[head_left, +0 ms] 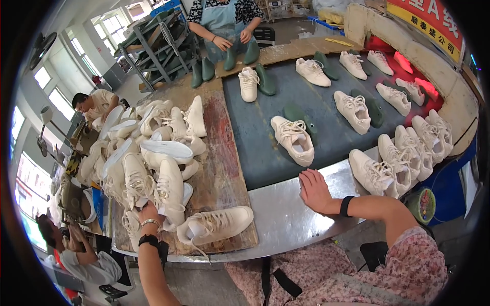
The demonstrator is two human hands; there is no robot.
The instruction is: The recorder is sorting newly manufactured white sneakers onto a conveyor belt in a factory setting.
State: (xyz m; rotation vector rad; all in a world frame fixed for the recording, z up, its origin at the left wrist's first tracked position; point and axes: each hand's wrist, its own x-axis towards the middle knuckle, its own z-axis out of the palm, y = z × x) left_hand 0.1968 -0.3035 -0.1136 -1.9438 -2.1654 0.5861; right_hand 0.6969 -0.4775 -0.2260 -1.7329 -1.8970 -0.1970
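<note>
At the left end of the counter point(286, 217) we see a heap of cream shoes point(148, 153) piled on a worn wooden board point(222, 168), soles and uppers lying every way. The left hand point(149, 213) reaches into the near edge of that heap; its fingers are curled around the heel of one shoe point(171, 191) that stands tilted on the pile — how tightly it grips we cannot tell, since the shoe hides the fingertips. Just beside that hand, at the board's near edge, a single sneaker point(217, 224) lies on its side with its laces trailing over the counter's front edge.

Moving right, the bare metal strip of the counter carries the right hand point(315, 189). It lies flat and open, palm down, fingers spread toward the dark belt point(260, 153), holding nothing — its fingertips come close to the nearest sneaker on the belt point(293, 138) without touching it.

Farther right, more cream sneakers point(403, 148) crowd the belt's right edge, some beside green shoe forms point(265, 80). At the far edge a person in a blue apron point(222, 20) stands with both hands low.
</note>
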